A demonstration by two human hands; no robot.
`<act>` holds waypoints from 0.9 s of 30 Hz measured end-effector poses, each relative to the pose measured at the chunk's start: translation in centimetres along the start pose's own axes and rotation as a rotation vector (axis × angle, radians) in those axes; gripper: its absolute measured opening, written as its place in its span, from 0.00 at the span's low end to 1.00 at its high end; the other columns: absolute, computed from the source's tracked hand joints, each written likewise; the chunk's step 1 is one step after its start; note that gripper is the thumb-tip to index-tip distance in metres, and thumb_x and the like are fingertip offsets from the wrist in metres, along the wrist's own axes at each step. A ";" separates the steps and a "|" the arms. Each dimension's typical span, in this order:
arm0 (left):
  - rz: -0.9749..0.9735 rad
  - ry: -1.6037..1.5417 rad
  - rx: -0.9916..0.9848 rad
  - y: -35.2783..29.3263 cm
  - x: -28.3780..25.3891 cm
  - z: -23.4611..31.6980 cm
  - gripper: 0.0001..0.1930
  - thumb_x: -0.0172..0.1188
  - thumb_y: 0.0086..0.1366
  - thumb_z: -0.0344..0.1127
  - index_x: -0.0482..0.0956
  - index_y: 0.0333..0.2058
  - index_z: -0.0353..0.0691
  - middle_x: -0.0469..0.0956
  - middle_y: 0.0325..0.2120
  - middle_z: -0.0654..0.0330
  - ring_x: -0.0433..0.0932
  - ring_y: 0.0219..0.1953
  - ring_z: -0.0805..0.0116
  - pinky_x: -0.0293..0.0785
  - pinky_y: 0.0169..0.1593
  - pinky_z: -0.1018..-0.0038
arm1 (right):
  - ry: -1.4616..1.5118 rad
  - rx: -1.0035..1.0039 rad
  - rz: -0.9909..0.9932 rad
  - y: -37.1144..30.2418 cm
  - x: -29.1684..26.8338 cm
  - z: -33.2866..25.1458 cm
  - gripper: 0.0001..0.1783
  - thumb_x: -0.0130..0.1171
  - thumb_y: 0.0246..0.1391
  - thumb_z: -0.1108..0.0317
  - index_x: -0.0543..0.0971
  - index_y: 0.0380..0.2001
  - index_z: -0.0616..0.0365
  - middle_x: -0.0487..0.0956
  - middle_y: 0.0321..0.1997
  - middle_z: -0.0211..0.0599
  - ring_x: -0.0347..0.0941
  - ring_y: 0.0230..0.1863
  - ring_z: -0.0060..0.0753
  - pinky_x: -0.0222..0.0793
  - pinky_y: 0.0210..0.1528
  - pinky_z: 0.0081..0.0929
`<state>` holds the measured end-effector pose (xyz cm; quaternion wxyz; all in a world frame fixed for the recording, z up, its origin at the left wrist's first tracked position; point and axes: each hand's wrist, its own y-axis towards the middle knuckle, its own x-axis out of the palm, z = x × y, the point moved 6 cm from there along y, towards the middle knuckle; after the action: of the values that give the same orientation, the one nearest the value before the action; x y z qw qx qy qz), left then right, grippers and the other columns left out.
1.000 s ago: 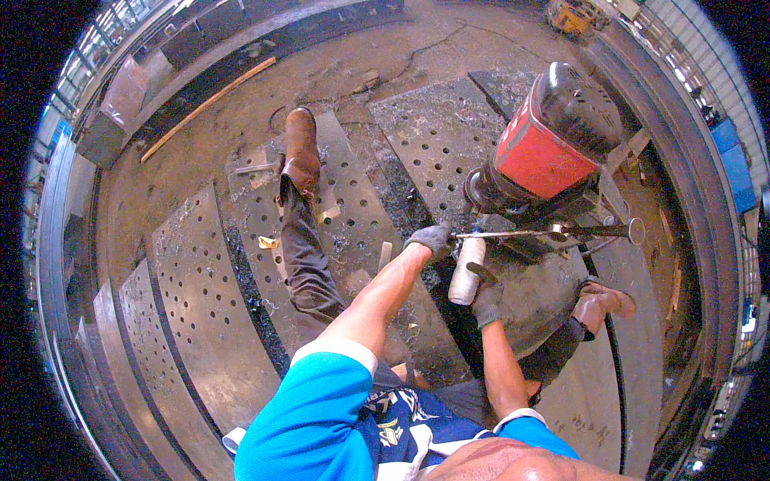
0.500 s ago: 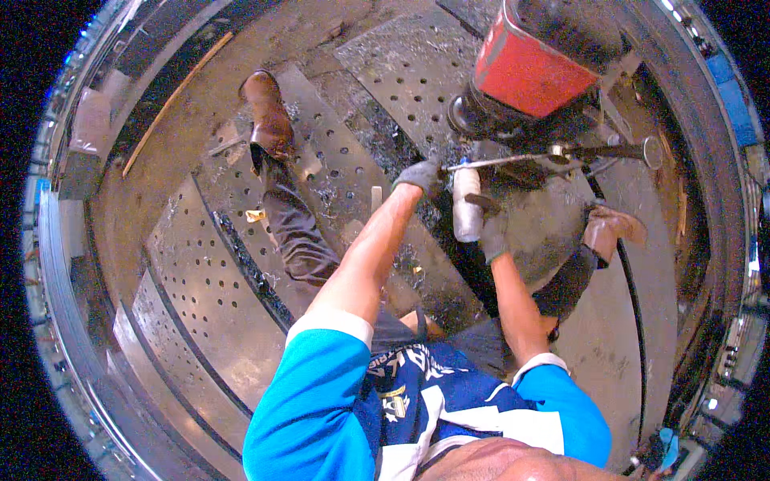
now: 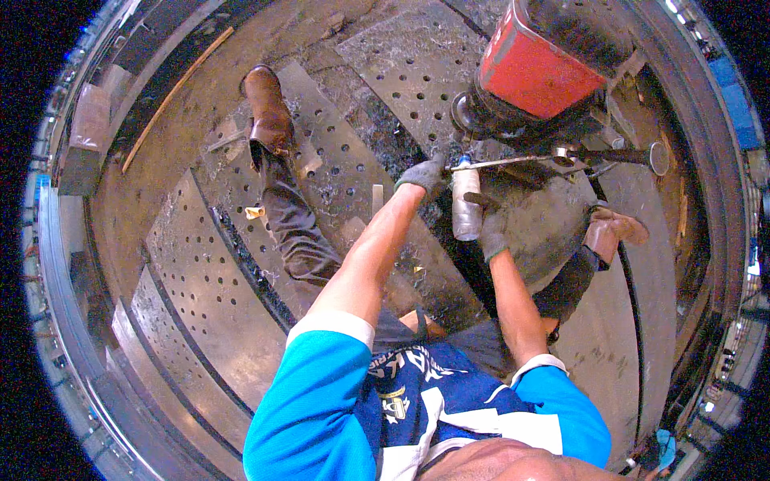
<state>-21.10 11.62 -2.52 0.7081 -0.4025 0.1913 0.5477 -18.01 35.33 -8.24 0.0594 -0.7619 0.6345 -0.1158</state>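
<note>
My left hand [image 3: 423, 175], in a grey glove, is closed around the near end of a long metal feed lever [image 3: 517, 160]. The lever runs right through a round hub and ends in a dark grip. In my gloved right hand [image 3: 492, 234] is a whitish squeeze bottle [image 3: 465, 218] with a blue tip pointing away from me. One dark-gloved finger lies across the bottle's side. Just beyond both hands hangs the red machine head [image 3: 537, 68], with a dark round part [image 3: 468, 112] under it. What lies beneath the bottle is partly hidden.
Perforated metal plates [image 3: 216, 272] with rows of holes lie to the left, with dark shavings [image 3: 241, 252] in the gaps. More drilled plate [image 3: 413, 76] lies ahead. My brown boots [image 3: 269, 104] stand wide apart. A black cable [image 3: 634, 313] runs down the right side.
The red machine head and lever appear slightly farther right in view. Both hands keep their holds and have barely moved.
</note>
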 end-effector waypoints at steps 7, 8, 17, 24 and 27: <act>-0.037 0.001 0.024 0.5 1.3 1.0 0.27 0.60 0.66 0.50 0.69 0.58 0.43 0.82 0.49 0.39 0.81 0.52 0.38 0.77 0.53 0.49 | 0.145 0.045 0.038 -1.4 0.6 -2.1 0.12 0.59 0.60 0.64 0.89 0.37 0.56 0.85 0.39 0.34 0.82 0.33 0.33 0.82 0.40 0.32; -0.053 0.006 0.045 1.2 2.2 0.7 0.28 0.61 0.65 0.51 0.69 0.59 0.43 0.82 0.49 0.39 0.81 0.52 0.38 0.77 0.53 0.49 | 0.179 0.129 0.042 -1.9 0.6 -2.0 0.12 0.60 0.60 0.64 0.89 0.38 0.56 0.85 0.40 0.34 0.81 0.33 0.33 0.82 0.40 0.32; 0.012 -0.033 0.110 4.1 4.6 0.6 0.26 0.63 0.64 0.46 0.69 0.56 0.41 0.83 0.44 0.38 0.83 0.47 0.37 0.78 0.48 0.47 | 0.039 -0.024 -0.039 -1.2 -1.9 -1.1 0.16 0.57 0.62 0.60 0.88 0.42 0.57 0.85 0.44 0.32 0.81 0.41 0.32 0.80 0.45 0.33; 0.058 -0.041 0.086 0.7 1.1 0.1 0.24 0.63 0.65 0.49 0.70 0.51 0.42 0.84 0.41 0.38 0.83 0.45 0.36 0.77 0.45 0.46 | 0.242 0.145 0.033 -0.3 -1.0 0.7 0.15 0.52 0.65 0.64 0.88 0.42 0.54 0.86 0.46 0.34 0.82 0.43 0.30 0.80 0.47 0.31; 0.038 -0.060 0.091 0.9 0.8 1.6 0.24 0.62 0.64 0.49 0.69 0.52 0.42 0.84 0.40 0.38 0.83 0.44 0.36 0.77 0.44 0.46 | 0.257 0.133 0.083 0.3 -2.5 1.6 0.15 0.53 0.64 0.66 0.89 0.40 0.54 0.86 0.45 0.35 0.82 0.42 0.30 0.80 0.47 0.31</act>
<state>-21.96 13.43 -2.46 0.7206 -0.3493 0.2023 0.5637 -18.26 37.63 -10.14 0.0328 -0.7083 0.6587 -0.2518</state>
